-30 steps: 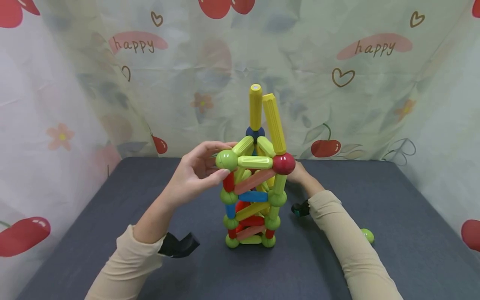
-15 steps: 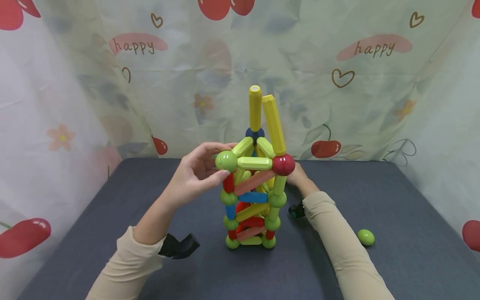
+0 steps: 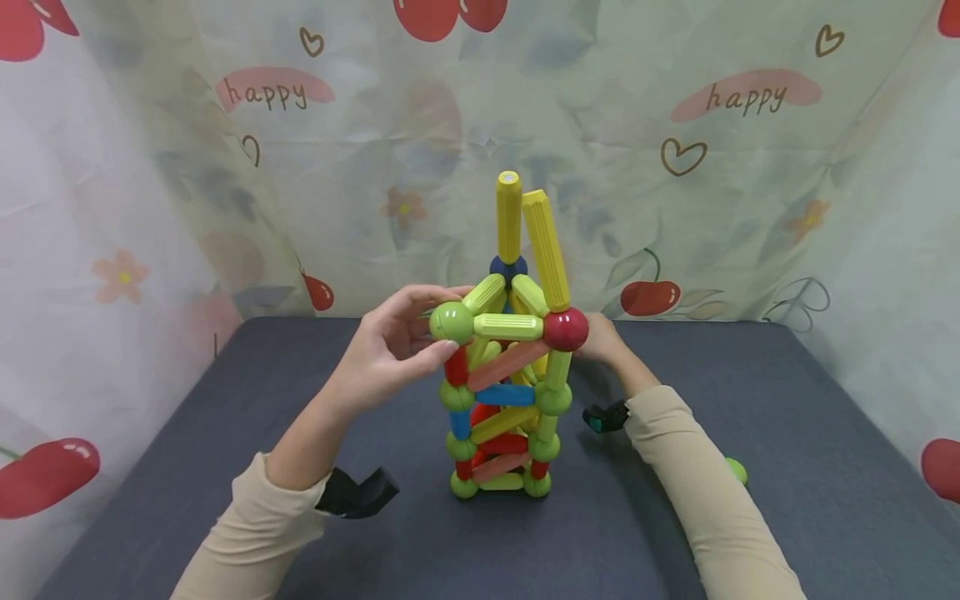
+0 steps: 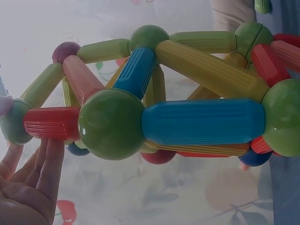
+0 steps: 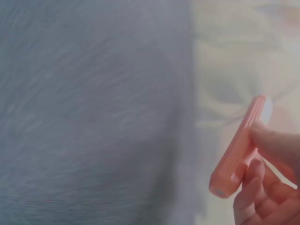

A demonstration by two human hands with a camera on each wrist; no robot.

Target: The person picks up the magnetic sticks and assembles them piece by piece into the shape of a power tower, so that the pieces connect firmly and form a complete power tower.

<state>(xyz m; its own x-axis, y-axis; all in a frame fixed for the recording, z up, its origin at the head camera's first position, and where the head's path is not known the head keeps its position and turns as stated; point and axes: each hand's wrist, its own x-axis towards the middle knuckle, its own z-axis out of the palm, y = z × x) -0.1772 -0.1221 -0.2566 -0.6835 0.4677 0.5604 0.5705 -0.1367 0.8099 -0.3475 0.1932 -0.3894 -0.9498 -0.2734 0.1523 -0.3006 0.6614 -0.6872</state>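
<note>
A tall tower of magnetic rods and balls (image 3: 504, 394) stands on the dark table. My left hand (image 3: 390, 343) holds the light green ball (image 3: 452, 322) at its upper left corner, thumb in front and fingers behind. In the left wrist view the fingertips (image 4: 49, 164) touch the red rod (image 4: 51, 123) beside that ball. My right hand (image 3: 602, 340) is behind the tower's right side, its fingers hidden in the head view. In the right wrist view it pinches a pink magnetic rod (image 5: 239, 147). Two yellow rods (image 3: 509, 218) point upward from the tower's top.
A loose green ball (image 3: 737, 470) lies on the table (image 3: 817, 500) to the right, partly covered by the right sleeve (image 3: 705, 483). A printed cloth (image 3: 487, 108) hangs behind the table's far edge.
My right forearm shifted slightly left, uncovering the loose green ball, then moved back right and partly covers it again. My left hand and the tower have stayed put.
</note>
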